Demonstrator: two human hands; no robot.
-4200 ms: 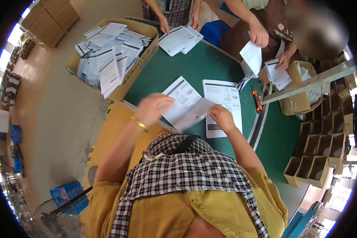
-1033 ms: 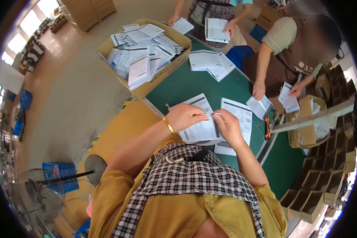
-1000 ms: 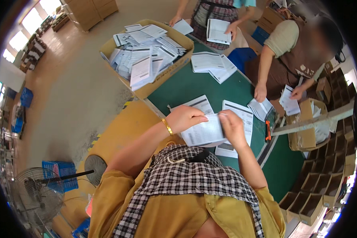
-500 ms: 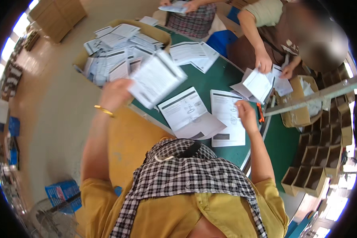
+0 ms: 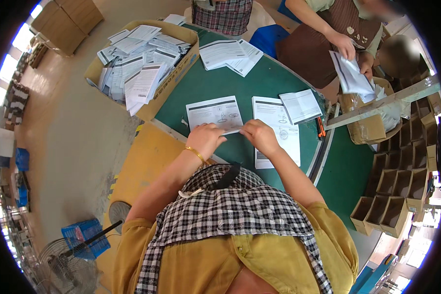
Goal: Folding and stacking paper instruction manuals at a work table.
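A printed sheet (image 5: 211,110) with line drawings lies at the front of the green table (image 5: 175,104). My left hand (image 5: 206,139), a gold bracelet at its wrist, grips the near edge of this sheet, and my right hand (image 5: 257,134) pinches it further right, where it appears folded over. Right of them is a stack of similar sheets (image 5: 274,149), with a folded paper bundle (image 5: 300,106) on its upper corner. An orange tool (image 5: 321,127) lies beside these. At the back left a big cardboard box (image 5: 183,66) is heaped with folded papers (image 5: 137,49).
A co-worker (image 5: 308,59) at upper right handles papers (image 5: 350,73) over a carton (image 5: 367,127); another person (image 5: 223,14) is at the back. A metal rail (image 5: 382,102) crosses the right side. Empty cartons (image 5: 392,210) are stacked at right; a fan (image 5: 66,264) and blue crate (image 5: 85,235) stand lower left.
My left hand has come down from holding a folded paper near the box to the sheet, joined by my right hand. The co-worker has moved papers rightward, leaving a bundle on the stack.
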